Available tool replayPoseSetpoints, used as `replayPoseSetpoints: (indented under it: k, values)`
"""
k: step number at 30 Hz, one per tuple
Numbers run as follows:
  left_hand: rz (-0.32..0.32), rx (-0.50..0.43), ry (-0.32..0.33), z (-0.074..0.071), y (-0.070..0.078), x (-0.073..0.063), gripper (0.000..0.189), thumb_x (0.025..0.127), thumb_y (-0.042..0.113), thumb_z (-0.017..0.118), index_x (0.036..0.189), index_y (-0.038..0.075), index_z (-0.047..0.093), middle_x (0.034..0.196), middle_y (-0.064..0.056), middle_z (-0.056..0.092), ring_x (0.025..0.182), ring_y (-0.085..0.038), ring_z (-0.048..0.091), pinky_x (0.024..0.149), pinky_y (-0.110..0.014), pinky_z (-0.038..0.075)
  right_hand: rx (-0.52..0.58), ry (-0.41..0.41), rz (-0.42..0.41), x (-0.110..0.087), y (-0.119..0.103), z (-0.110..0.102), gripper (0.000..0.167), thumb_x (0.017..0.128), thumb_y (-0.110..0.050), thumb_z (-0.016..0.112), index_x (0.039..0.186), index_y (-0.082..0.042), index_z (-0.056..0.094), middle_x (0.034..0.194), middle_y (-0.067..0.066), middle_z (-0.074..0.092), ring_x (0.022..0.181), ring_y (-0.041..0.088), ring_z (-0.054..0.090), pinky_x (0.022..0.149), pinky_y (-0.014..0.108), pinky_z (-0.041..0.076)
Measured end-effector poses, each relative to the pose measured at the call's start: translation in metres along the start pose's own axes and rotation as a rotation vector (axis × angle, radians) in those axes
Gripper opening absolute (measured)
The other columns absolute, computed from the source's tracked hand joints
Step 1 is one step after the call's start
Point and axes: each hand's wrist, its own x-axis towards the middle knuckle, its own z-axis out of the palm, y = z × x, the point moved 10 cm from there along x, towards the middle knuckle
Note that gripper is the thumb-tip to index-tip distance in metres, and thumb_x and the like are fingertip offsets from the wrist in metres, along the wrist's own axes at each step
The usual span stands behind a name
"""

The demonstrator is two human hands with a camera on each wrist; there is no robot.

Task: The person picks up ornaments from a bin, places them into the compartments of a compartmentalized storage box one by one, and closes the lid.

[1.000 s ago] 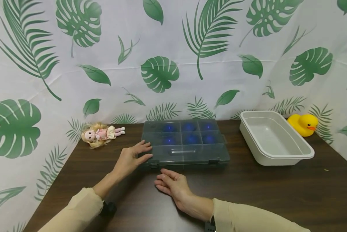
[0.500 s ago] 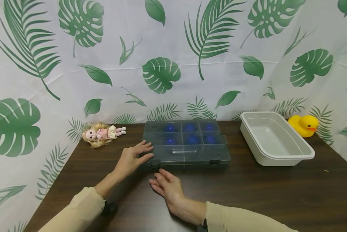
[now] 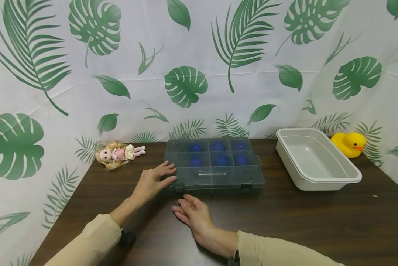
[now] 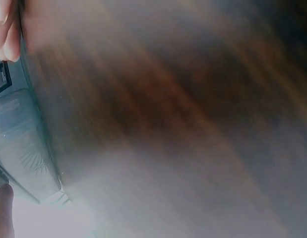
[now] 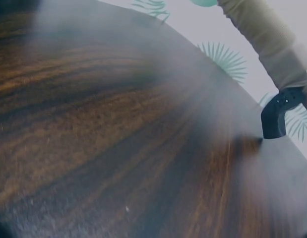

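A dark translucent compartment box (image 3: 215,175), its lid closed, lies in the middle of the table. Several round blue things (image 3: 222,160) show through the lid in separate compartments. My left hand (image 3: 152,183) rests on the box's left front corner, its fingers fairly straight on the lid. Just in front of the left latch (image 3: 178,189), my right hand (image 3: 199,220) has loosely bent fingers, palm turned partly up. Its fingertips are at or very near the front edge; contact is unclear. In the left wrist view, fingertips (image 4: 12,42) appear beside a latch (image 4: 1,78).
A doll (image 3: 117,153) with blonde hair lies at the back left of the dark wooden table (image 3: 305,225). An off-white plastic basin (image 3: 330,180) stands at the right, with a yellow rubber duck (image 3: 350,144) behind it. A leaf-patterned cloth (image 3: 245,92) hangs behind.
My right hand has shifted slightly left along the box's front edge. My left hand keeps its place on the corner. The lid stays closed.
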Motion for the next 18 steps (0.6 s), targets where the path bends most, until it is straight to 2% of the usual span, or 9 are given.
replayPoseSetpoints:
  k: [3, 9, 14, 18]
  values:
    - [-0.007, 0.001, -0.007, 0.001, 0.000, 0.001, 0.031, 0.080, 0.014, 0.074, 0.109, 0.003, 0.071, 0.118, -0.011, 0.065, 0.121, -0.027, 0.053, 0.081, -0.041, 0.053, 0.005, 0.016, 0.009, 0.002, 0.000, -0.002, 0.039, 0.097, 0.002, 0.045, 0.131, 0.015, 0.033, 0.120, 0.029, 0.055, 0.094, 0.020, 0.066, 0.083, 0.031, 0.054]
    - [-0.010, -0.003, -0.001, 0.001, -0.001, 0.000, 0.031, 0.080, 0.013, 0.074, 0.108, 0.003, 0.071, 0.118, -0.011, 0.065, 0.121, -0.028, 0.053, 0.087, -0.043, 0.051, -0.010, 0.035, -0.004, 0.011, -0.003, -0.004, 0.018, 0.094, 0.000, 0.052, 0.109, 0.007, 0.046, 0.088, 0.012, 0.066, 0.075, 0.016, 0.069, 0.071, 0.028, 0.057]
    - [-0.003, 0.001, -0.003, 0.001, 0.000, 0.000, 0.030, 0.079, 0.013, 0.075, 0.108, 0.002, 0.071, 0.117, -0.012, 0.066, 0.120, -0.029, 0.054, 0.090, -0.044, 0.050, -0.023, 0.038, -0.016, 0.017, -0.005, -0.004, 0.014, 0.094, -0.007, 0.056, 0.101, 0.004, 0.051, 0.079, 0.008, 0.067, 0.069, 0.015, 0.069, 0.066, 0.028, 0.057]
    - [-0.007, -0.010, 0.004, 0.001, 0.000, -0.001, 0.030, 0.079, 0.013, 0.075, 0.107, 0.002, 0.071, 0.117, -0.012, 0.066, 0.120, -0.029, 0.054, 0.092, -0.044, 0.049, -0.031, 0.039, -0.027, 0.020, -0.007, -0.003, 0.021, 0.094, -0.014, 0.058, 0.100, 0.005, 0.054, 0.075, 0.006, 0.068, 0.068, 0.015, 0.069, 0.064, 0.027, 0.057]
